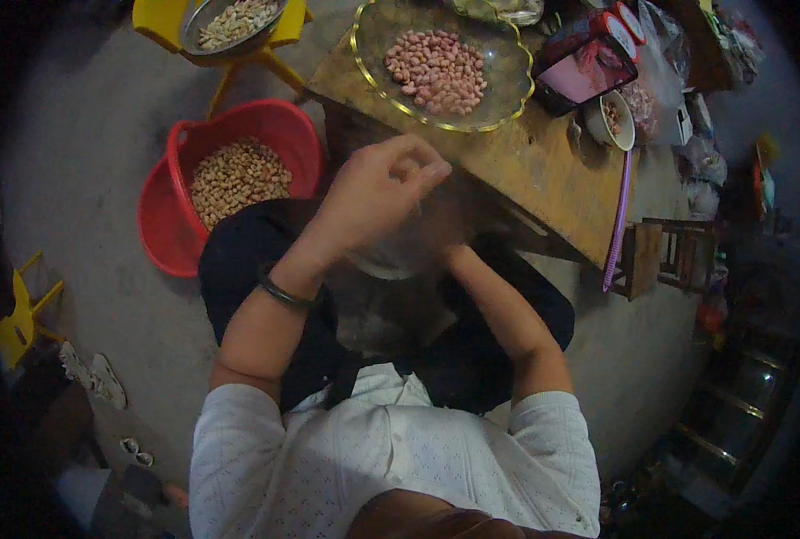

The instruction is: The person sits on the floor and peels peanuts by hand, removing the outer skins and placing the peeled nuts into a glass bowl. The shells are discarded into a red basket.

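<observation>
My left hand (380, 188) is raised above my lap, with thumb and fingertips close together; whether anything small is between them I cannot tell. Lower and to its right, my right hand (440, 212) is smeared by motion blur, so its fingers are hidden. A pale, rounded rim of a vessel (393, 268) shows beneath the hands, between my knees. Beyond them, a clear bowl with a scalloped gold rim (525, 101) holds shelled pink peanuts (437, 71). To the left, a red plastic basket (299, 138) contains unshelled peanuts (238, 178).
The wooden table (535, 182) carries a lit-screen device (585, 74) and a white ladle (599, 124) whose purple handle (619, 222) overhangs the edge. On a yellow stool (282, 40) rests a metal bowl of pale pieces (238, 23). A wooden stool (639, 259) stands right; shoes (107, 381) lie left.
</observation>
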A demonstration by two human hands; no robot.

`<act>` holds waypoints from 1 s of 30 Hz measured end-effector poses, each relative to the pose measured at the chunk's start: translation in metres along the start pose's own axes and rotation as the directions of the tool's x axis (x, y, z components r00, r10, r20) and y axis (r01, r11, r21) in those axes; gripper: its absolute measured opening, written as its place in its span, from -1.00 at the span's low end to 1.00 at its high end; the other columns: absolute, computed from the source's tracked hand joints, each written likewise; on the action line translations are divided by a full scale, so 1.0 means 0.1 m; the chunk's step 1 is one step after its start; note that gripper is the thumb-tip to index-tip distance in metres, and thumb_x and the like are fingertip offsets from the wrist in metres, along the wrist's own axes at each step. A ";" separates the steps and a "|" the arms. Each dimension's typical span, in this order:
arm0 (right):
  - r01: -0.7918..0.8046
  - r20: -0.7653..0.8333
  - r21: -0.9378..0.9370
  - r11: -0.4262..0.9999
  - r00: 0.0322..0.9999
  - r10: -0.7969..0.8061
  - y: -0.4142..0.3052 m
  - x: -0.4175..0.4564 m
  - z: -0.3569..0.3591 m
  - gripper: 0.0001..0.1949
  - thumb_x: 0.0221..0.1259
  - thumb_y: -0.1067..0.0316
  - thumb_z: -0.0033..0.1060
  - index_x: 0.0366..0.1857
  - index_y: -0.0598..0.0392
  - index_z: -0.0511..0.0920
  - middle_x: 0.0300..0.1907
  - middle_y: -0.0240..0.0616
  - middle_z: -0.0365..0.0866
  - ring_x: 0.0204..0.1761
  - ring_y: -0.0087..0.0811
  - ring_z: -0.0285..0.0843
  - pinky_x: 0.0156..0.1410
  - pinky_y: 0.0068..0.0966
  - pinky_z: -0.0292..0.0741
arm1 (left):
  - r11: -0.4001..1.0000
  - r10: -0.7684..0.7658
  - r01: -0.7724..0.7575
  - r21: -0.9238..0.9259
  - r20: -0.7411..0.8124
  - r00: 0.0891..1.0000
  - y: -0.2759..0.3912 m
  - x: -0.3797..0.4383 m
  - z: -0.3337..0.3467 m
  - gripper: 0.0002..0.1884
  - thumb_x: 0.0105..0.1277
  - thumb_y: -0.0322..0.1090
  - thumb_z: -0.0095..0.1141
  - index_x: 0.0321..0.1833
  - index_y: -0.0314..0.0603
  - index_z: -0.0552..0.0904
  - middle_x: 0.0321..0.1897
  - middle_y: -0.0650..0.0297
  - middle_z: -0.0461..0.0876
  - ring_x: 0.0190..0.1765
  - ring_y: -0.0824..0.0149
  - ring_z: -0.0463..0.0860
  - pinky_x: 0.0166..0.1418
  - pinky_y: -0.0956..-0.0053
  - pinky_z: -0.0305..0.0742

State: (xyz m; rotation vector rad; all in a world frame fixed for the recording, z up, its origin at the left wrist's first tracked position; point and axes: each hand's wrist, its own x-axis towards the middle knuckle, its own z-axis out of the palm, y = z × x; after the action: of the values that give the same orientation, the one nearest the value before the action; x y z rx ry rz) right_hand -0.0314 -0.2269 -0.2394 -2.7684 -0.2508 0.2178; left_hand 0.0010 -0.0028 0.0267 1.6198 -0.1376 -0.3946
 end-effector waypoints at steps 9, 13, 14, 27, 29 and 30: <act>0.074 -0.087 0.008 0.997 0.994 -0.073 -0.02 -0.03 0.06 -0.54 0.26 0.18 -0.07 0.20 0.14 0.43 0.22 0.00 0.43 0.22 0.00 0.37 0.38 -0.16 0.26 | 0.996 0.091 -0.091 0.015 -0.013 0.996 -0.03 0.03 0.06 -0.84 0.35 -0.32 0.14 -0.17 -0.27 0.60 -0.38 0.43 0.59 -0.31 0.64 0.51 -0.24 0.70 0.42; 0.283 0.156 -0.040 0.958 0.949 -0.273 -0.32 -0.06 -0.49 -0.64 0.18 0.29 0.02 0.04 0.14 0.55 0.12 -0.03 0.53 0.09 0.01 0.50 0.24 -0.16 0.41 | 0.995 0.071 -0.070 -0.075 0.006 0.997 0.02 -0.02 0.04 -0.84 0.36 -0.33 0.14 -0.16 -0.29 0.60 -0.38 0.42 0.59 -0.30 0.64 0.52 -0.25 0.71 0.41; 0.259 0.438 -0.098 0.961 0.878 -0.192 -0.71 -0.03 -0.94 -0.67 0.15 0.34 0.06 0.00 0.15 0.57 0.06 -0.04 0.57 0.03 0.01 0.55 0.17 -0.17 0.46 | 0.994 0.048 -0.049 -0.103 -0.009 0.999 0.01 -0.06 -0.01 -0.84 0.36 -0.33 0.14 -0.16 -0.29 0.60 -0.38 0.42 0.59 -0.30 0.64 0.52 -0.25 0.71 0.41; -0.131 0.148 0.979 -0.155 0.984 0.103 -1.39 0.00 -2.34 -0.87 0.31 0.36 0.13 -0.20 0.18 0.54 -0.36 -0.40 0.53 -0.40 -0.62 0.42 -0.29 -0.63 0.45 | 0.961 0.107 -0.117 -0.252 -0.054 0.993 -0.01 -0.03 0.13 -0.80 0.24 -0.53 0.21 -0.10 -0.30 0.55 -0.23 0.34 0.56 -0.20 0.60 0.55 -0.18 0.69 0.51; -0.141 0.168 0.962 -0.232 0.981 0.097 -1.42 -0.01 -2.35 -0.86 0.31 0.36 0.13 -0.18 0.19 0.55 -0.36 -0.39 0.54 -0.40 -0.62 0.43 -0.29 -0.63 0.45 | 0.969 0.078 -0.098 -0.229 -0.094 0.993 -0.01 -0.02 0.14 -0.79 0.22 -0.56 0.21 -0.10 -0.30 0.54 -0.26 0.35 0.55 -0.19 0.58 0.56 -0.17 0.70 0.51; -0.130 0.150 0.969 -0.209 0.985 0.086 -1.42 -0.01 -2.35 -0.85 0.32 0.36 0.13 -0.16 0.20 0.54 -0.35 -0.39 0.55 -0.39 -0.62 0.44 -0.29 -0.63 0.46 | 0.961 0.105 -0.128 -0.245 -0.103 0.989 -0.01 -0.02 0.15 -0.79 0.22 -0.56 0.21 -0.10 -0.30 0.55 -0.27 0.35 0.55 -0.18 0.58 0.56 -0.16 0.70 0.50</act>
State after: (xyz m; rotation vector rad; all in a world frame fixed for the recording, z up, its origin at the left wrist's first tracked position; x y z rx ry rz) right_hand -0.0106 -0.1742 0.0293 -1.0189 0.1790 0.3056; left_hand -0.0061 -0.0166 0.0251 1.3692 -0.1102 -0.2377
